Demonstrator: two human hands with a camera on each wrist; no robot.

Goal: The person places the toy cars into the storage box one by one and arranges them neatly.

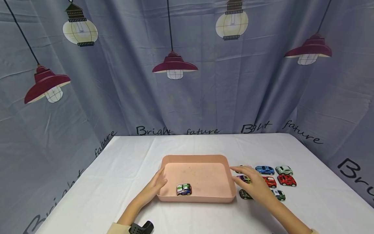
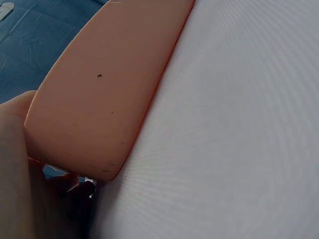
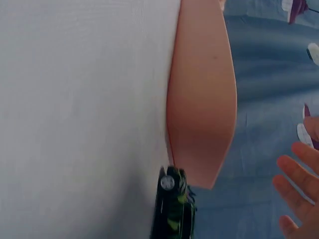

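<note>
A shallow pink tray [image 1: 194, 158] lies on the white table. Inside it, near the front wall, stands a small toy car [image 1: 183, 189] in white, green and blue. My left hand [image 1: 150, 190] grips the tray's left side, with the thumb over the rim; the left wrist view shows the other fingers behind the pink wall [image 2: 94, 99]. At the tray's right rim, my right hand [image 1: 257, 187] hovers with spread fingers, holding nothing. The right wrist view has these fingers [image 3: 294, 172] apart from the tray and a dark green toy car [image 3: 174, 209] below its corner.
Several toy cars stand in rows right of the tray, among them a blue one [image 1: 264, 170], a pale green one [image 1: 284, 170] and a red one [image 1: 286, 180]. My right hand partly hides some. A lamp-printed curtain [image 1: 193, 97] hangs behind the table [image 1: 128, 156].
</note>
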